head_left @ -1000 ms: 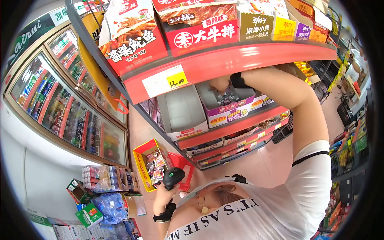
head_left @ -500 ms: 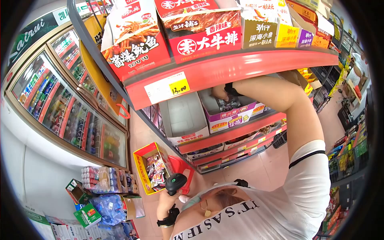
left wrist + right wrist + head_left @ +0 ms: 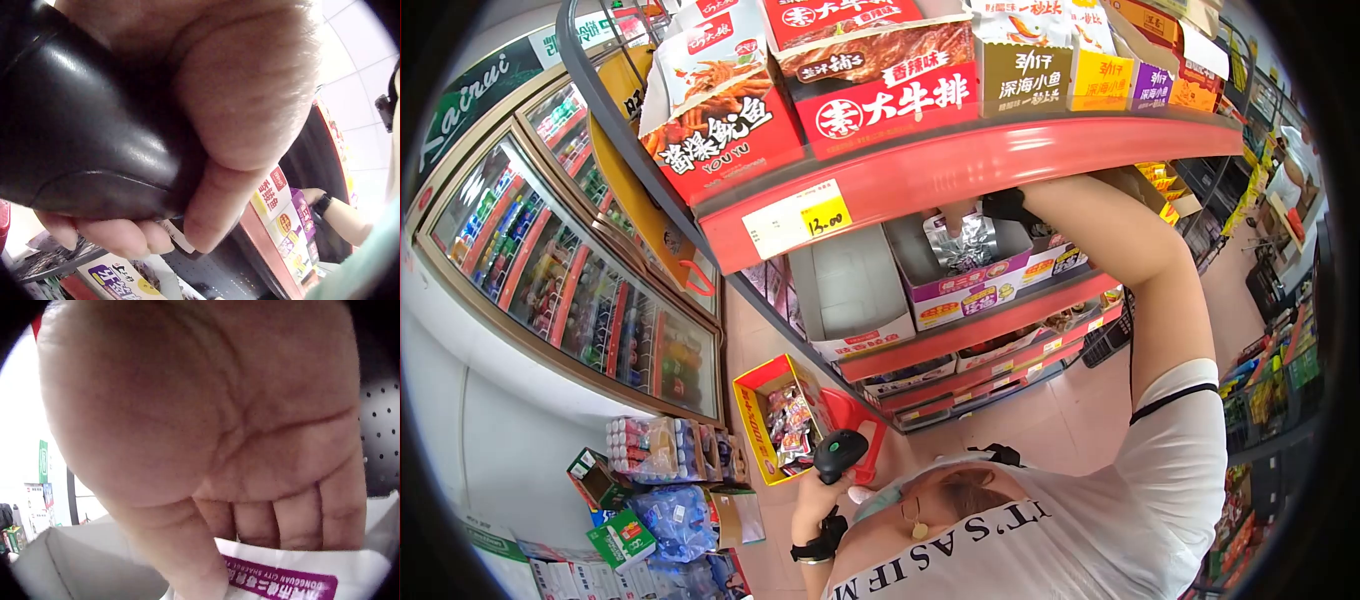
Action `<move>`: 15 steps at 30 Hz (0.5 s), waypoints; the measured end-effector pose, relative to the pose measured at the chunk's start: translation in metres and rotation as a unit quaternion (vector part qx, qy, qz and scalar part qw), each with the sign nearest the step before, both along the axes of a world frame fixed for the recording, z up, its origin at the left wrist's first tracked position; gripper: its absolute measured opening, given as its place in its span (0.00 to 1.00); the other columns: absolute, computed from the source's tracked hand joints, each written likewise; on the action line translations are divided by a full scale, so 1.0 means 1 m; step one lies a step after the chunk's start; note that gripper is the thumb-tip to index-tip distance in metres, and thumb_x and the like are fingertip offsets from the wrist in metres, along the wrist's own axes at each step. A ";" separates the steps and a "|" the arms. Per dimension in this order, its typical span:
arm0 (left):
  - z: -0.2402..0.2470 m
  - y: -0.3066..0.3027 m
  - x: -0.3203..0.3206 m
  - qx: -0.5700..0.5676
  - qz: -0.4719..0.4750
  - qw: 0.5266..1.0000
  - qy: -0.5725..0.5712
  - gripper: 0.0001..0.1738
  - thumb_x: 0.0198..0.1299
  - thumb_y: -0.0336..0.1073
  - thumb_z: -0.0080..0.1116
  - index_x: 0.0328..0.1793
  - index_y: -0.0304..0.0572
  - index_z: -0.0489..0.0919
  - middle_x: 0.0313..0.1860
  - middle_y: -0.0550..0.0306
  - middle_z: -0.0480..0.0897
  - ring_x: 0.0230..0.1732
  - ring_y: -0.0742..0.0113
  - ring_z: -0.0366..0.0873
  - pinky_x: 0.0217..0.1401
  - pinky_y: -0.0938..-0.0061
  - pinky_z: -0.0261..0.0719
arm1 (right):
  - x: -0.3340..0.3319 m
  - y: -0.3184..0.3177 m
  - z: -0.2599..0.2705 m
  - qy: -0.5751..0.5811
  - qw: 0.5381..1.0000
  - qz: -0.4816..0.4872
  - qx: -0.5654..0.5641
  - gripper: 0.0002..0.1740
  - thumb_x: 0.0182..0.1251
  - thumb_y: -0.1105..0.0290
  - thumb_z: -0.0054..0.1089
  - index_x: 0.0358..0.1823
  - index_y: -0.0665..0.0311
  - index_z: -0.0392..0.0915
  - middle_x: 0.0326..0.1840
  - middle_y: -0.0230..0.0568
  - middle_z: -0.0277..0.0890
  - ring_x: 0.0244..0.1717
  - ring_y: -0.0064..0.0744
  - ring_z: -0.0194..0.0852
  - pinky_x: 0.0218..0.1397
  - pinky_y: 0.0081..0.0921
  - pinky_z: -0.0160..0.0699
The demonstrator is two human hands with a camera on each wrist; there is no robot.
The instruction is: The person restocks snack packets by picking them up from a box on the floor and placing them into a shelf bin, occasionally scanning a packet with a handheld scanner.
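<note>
In the head view my right hand point(image 3: 956, 213) reaches under the red-edged upper shelf and pinches a shiny silver snack packet point(image 3: 966, 246) at its top. The packet hangs over an open box with a purple front point(image 3: 970, 292). From the right wrist, the thumb and fingers of the hand point(image 3: 250, 412) close on the packet's white edge point(image 3: 369, 572), which bears a purple printed strip. Low at the front, my left hand point(image 3: 812, 492) grips a black handheld barcode scanner point(image 3: 840, 456). The left wrist view shows fingers wrapped round the scanner's smooth body point(image 3: 94, 125).
An open white box point(image 3: 850, 285) stands left of the purple-fronted box. Above, the shelf's red edge point(image 3: 960, 160) carries a price tag point(image 3: 798, 220) and snack boxes point(image 3: 890, 105). On the floor are a yellow-red box point(image 3: 750, 425) of packets, a red stool point(image 3: 870, 445) and bottled drinks point(image 3: 675, 520).
My right hand was down in the purple-fronted box at dark packets; now it has a silver packet lifted and turned upright. The left hand keeps its grip on the barcode scanner.
</note>
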State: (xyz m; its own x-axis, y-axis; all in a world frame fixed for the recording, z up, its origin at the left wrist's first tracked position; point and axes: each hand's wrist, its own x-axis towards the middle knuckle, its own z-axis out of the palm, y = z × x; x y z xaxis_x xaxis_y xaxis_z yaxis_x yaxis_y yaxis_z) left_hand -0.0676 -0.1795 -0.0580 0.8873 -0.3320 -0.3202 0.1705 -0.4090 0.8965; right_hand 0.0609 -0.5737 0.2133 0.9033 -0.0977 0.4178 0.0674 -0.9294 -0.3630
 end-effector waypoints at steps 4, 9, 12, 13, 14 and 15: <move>0.013 -0.011 0.002 0.008 -0.018 1.000 0.004 0.11 0.52 0.33 0.67 0.42 0.40 0.81 0.25 0.65 0.79 0.23 0.80 0.72 0.26 0.81 0.70 | -0.028 -0.029 -0.001 0.003 0.999 0.014 0.041 0.12 0.63 0.67 0.54 0.43 0.66 0.76 0.30 0.40 0.79 0.23 0.26 0.78 0.21 0.24 0.74; 0.033 -0.024 0.004 0.029 -0.036 0.999 0.006 0.12 0.52 0.36 0.67 0.42 0.41 0.82 0.23 0.65 0.79 0.22 0.80 0.72 0.26 0.80 0.70 | -0.056 -0.064 0.006 0.003 0.996 0.034 0.087 0.12 0.64 0.67 0.53 0.45 0.66 0.76 0.31 0.40 0.79 0.22 0.26 0.78 0.20 0.23 0.73; 0.033 -0.027 0.005 0.068 -0.044 0.997 0.007 0.12 0.52 0.38 0.67 0.41 0.42 0.83 0.21 0.66 0.78 0.22 0.80 0.72 0.25 0.80 0.70 | -0.075 -0.067 0.004 0.006 0.992 0.046 0.113 0.12 0.65 0.67 0.53 0.46 0.66 0.75 0.31 0.41 0.79 0.21 0.26 0.78 0.19 0.22 0.73; 0.033 -0.029 0.005 0.075 -0.050 0.996 -0.003 0.13 0.51 0.37 0.67 0.43 0.41 0.82 0.24 0.63 0.80 0.25 0.78 0.73 0.30 0.78 0.72 | -0.082 -0.069 0.002 0.007 0.993 0.047 0.112 0.12 0.65 0.67 0.53 0.46 0.66 0.75 0.31 0.41 0.79 0.21 0.26 0.78 0.19 0.22 0.73; 0.034 -0.031 0.005 0.081 -0.056 0.995 -0.013 0.15 0.51 0.35 0.67 0.44 0.39 0.82 0.27 0.61 0.81 0.28 0.77 0.74 0.35 0.75 0.75 | -0.093 -0.070 -0.004 -0.011 0.972 0.047 0.228 0.14 0.68 0.67 0.50 0.49 0.68 0.72 0.32 0.40 0.78 0.21 0.25 0.78 0.18 0.19 0.72; 0.034 -0.033 0.005 0.080 -0.054 0.995 -0.011 0.15 0.51 0.35 0.67 0.44 0.39 0.82 0.27 0.61 0.81 0.28 0.77 0.74 0.35 0.75 0.75 | -0.103 -0.072 -0.009 -0.028 0.939 0.046 0.341 0.15 0.70 0.67 0.48 0.52 0.69 0.69 0.33 0.40 0.78 0.21 0.24 0.78 0.17 0.16 0.71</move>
